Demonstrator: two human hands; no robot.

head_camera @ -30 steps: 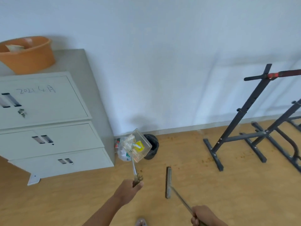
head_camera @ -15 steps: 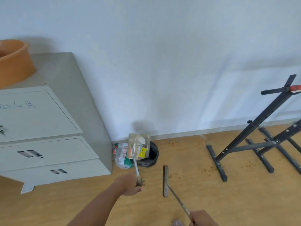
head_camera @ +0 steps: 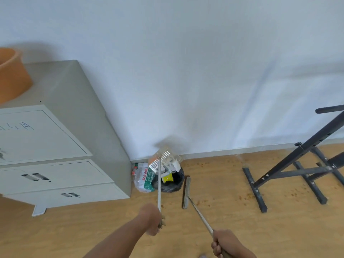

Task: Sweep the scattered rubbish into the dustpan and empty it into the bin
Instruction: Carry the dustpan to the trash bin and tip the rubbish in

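Left grip (head_camera: 151, 219): clenched round the near end of the dustpan's long metal handle (head_camera: 159, 185). The handle runs straight up toward the wall.

Dustpan (head_camera: 164, 161): clear plastic with a toothed edge, lifted off the floor. It is tipped directly above the bin (head_camera: 174, 186), open side down.

Bin: small, lined with a black bag, standing on the wooden floor (head_camera: 242, 229) against the skirting.

Rubbish (head_camera: 168, 175): white pieces and a yellow scrap sit between the pan's lip and the bin's mouth. Cannot tell whether they touch either one.

Right grip (head_camera: 223, 243): fingers curled round the broom handle (head_camera: 200, 215), which slants toward the bin.

Broom head (head_camera: 186, 191): on the floor just right of the bin, with one end near the bin's side.

Just left of the bin, touching it: a clear bag of plastic bottles (head_camera: 143, 178).

Further left of the bin: a grey metal cabinet (head_camera: 74, 127) with an orange basin (head_camera: 11, 77) on top.

Right of the bin: brown crumbs (head_camera: 247, 196) scattered over the floor. They reach the feet of a black metal rack (head_camera: 297, 164), which stands well apart from the bin.
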